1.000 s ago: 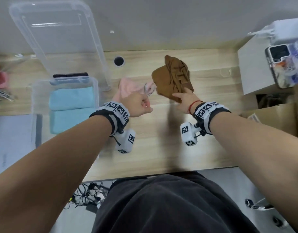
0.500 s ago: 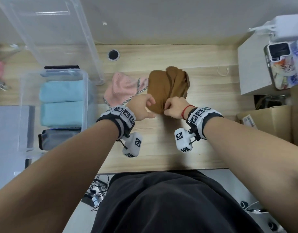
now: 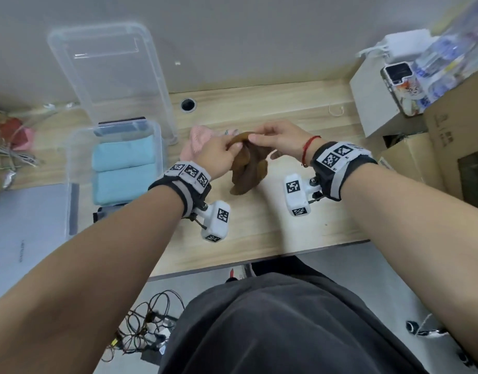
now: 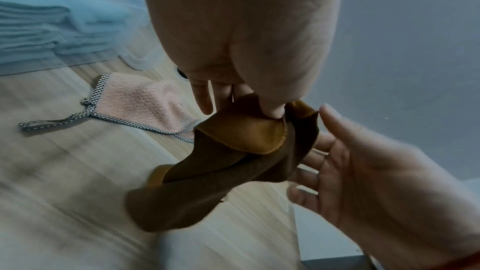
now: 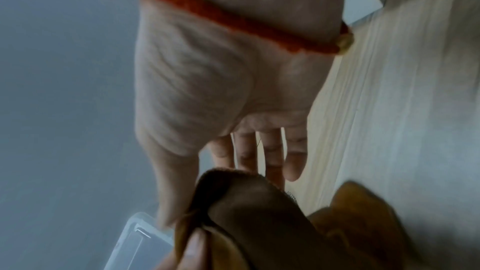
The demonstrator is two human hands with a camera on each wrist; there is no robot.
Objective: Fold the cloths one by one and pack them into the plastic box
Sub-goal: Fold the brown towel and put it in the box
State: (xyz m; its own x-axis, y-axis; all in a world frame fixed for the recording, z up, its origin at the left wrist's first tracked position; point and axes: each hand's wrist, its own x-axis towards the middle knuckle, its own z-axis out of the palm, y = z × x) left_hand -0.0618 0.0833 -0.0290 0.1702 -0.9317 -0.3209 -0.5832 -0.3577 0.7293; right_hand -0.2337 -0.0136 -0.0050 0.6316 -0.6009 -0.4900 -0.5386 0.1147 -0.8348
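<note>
A brown cloth (image 3: pixel 250 168) hangs bunched above the wooden table, its lower end near the surface. My left hand (image 3: pixel 232 147) pinches its top edge between thumb and fingers, as the left wrist view shows (image 4: pixel 244 102). My right hand (image 3: pixel 262 137) is at the same top edge, fingers straight (image 5: pixel 270 151) behind the cloth (image 5: pixel 259 213) and thumb apart. A pink cloth (image 4: pixel 140 102) with checked trim lies crumpled on the table behind my left hand. The clear plastic box (image 3: pixel 70 163) at the left holds folded light blue cloths (image 3: pixel 123 168).
The box's clear lid (image 3: pixel 111 71) leans on the wall behind it. A white box (image 3: pixel 380 103) with a phone (image 3: pixel 399 87) and a cardboard box (image 3: pixel 448 147) stand at the right. A cable hole (image 3: pixel 188 104) sits at the table's back.
Both hands have raised the brown cloth off the table. The right hand has gone from a closed grip to straight fingers at the cloth's top edge.
</note>
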